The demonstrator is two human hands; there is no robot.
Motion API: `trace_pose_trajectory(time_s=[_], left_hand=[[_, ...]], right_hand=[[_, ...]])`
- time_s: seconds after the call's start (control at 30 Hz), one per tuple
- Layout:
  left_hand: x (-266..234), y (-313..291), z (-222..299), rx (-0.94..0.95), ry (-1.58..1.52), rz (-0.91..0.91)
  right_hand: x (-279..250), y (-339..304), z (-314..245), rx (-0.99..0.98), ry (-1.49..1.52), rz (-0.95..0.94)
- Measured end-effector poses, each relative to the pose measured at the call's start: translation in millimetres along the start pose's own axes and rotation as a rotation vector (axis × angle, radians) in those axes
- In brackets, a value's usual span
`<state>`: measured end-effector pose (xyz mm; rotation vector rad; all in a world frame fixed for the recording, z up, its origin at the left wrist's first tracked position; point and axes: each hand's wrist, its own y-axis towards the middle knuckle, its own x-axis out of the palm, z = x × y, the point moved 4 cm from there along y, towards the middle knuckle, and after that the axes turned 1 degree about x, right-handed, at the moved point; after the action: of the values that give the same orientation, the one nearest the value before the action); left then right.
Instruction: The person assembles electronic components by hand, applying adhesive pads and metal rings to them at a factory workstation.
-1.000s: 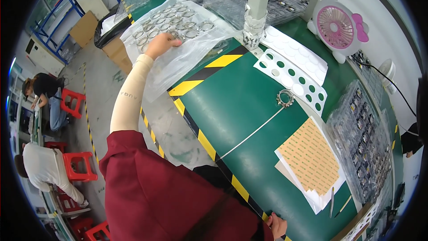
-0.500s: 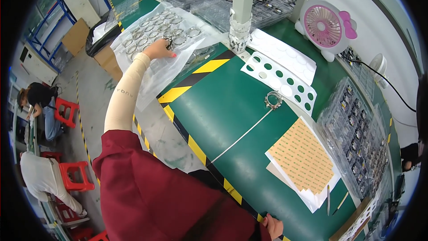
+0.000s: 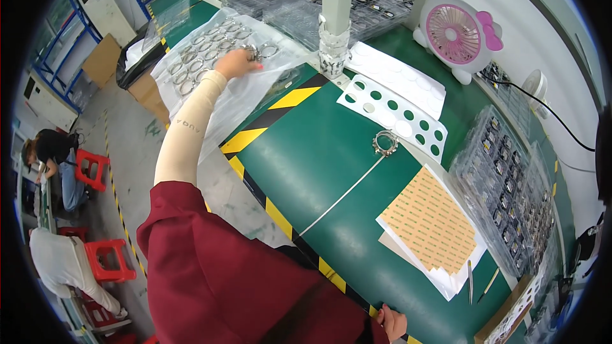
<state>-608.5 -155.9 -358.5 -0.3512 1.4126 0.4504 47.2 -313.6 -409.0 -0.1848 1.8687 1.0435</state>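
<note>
My left arm, in a pale sleeve cover, stretches over a white plastic sheet (image 3: pixel 261 81) bearing several rows of silvery metal rings (image 3: pixel 185 76). My left hand (image 3: pixel 234 64) is closed at the right side of these rows, with a darker notched metal ring (image 3: pixel 252 52) at its fingertips. Close to the near table edge rests my right hand (image 3: pixel 391 323), its fingers curled; whatever lies inside them, if anything, is hidden. Another notched ring (image 3: pixel 385 144) lies alone on the green tabletop (image 3: pixel 299 159), at the end of a thin pale line.
A white sheet with round holes (image 3: pixel 392 114) lies beside a post (image 3: pixel 336 6). Tan patterned sheets (image 3: pixel 433 223), tweezers (image 3: pixel 470 282) and a thin pointed tool (image 3: pixel 489 285) lie nearer. Clear trays of parts (image 3: pixel 503 185) line the right; a fan (image 3: pixel 454 35) stands behind. Two people work at left.
My left hand has shifted right and slightly away across the rows of rings, the darker ring moving with its fingertips. The view has turned slightly. My right hand stays at the table edge.
</note>
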Motion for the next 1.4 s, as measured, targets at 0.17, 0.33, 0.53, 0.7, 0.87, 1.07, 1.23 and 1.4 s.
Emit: trace_pose_trajectory(time_s=[0.17,0.33,0.53,0.7,0.87,1.07,1.23,1.4], left_hand=[[-2,9,-2,-0.093,-0.069,-0.093],[13,15,-25,-0.371,-1.343,-0.185],[-2,44,16,-0.068,-0.496,0.301],[17,68,18,-0.048,-0.228,-0.072],[26,77,-26,-0.197,-1.102,-0.216],[-28,5,96,0.022,-1.202,0.103],[-4,-61,219,0.637,-0.397,0.010],[39,-98,245,0.799,-0.134,0.029]], right_hand=[[-1,4,-4,-0.082,-0.040,0.000],[-1,11,-2,-0.036,0.027,0.008],[5,-10,5,0.100,0.030,-0.066],[5,-2,1,0.151,0.015,-0.069],[4,1,2,0.170,0.027,-0.059],[2,38,3,0.356,0.426,-0.305],[-40,136,-40,0.326,1.757,-0.669],[-85,210,-135,0.216,2.676,-0.895]])
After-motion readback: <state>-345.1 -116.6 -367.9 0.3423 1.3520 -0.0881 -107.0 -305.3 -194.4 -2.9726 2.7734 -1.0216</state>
